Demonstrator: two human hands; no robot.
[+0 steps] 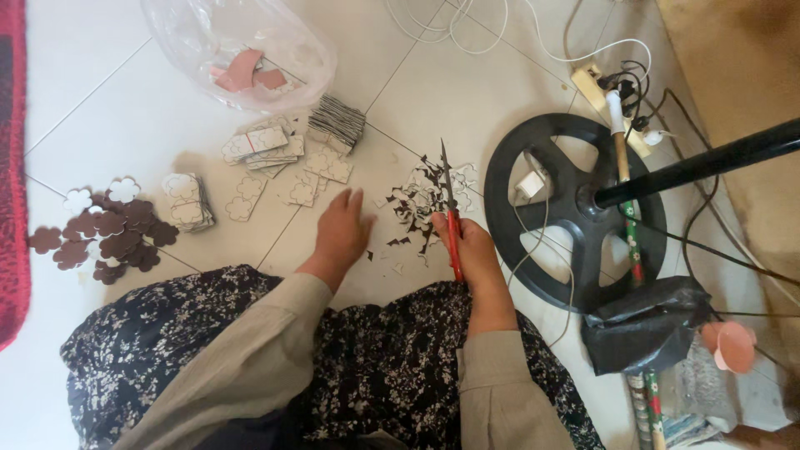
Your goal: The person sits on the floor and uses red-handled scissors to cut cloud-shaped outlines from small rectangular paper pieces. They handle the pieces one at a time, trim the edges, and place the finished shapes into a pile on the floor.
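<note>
White tiled floor [125, 108]: carries all items; the person sits at 6 o'clock, lap in a dark floral skirt [375, 358].

Black round fan base [567, 208] with black pole [708, 162]: at 3 o'clock, just beside the right hand.

Clear plastic bag [242, 50]: at 12 o'clock, holding a few pink pieces.

Black plastic bag [646, 329]: at 4 o'clock, touching the fan base rim.

Red fabric [10, 167]: along the 9 o'clock edge.

White cables and a power strip [592, 79]: at 1 o'clock.

Brown flower-shaped cut-outs [117, 233]: spread at 9 o'clock, with two white flower shapes at the upper edge.

Stacks of white squares marked with flower outlines [267, 146]: at 11 o'clock, some fanned loose; a further small stack [190, 202] lies beside the brown flowers.

Bundle of dark-edged sheets [337, 123]: at 12 o'clock, near the clear bag.

Offcut scraps [417, 204]: small brown and white pile at centre, between the two hands.

Left hand [342, 233]: palm down, fingers extended and flat on the floor, holding nothing, just left of the scraps.

Right hand [475, 250]: closed around the red handles of the scissors [450, 212]; blades together, pointing to 12 o'clock over the scraps.
</note>
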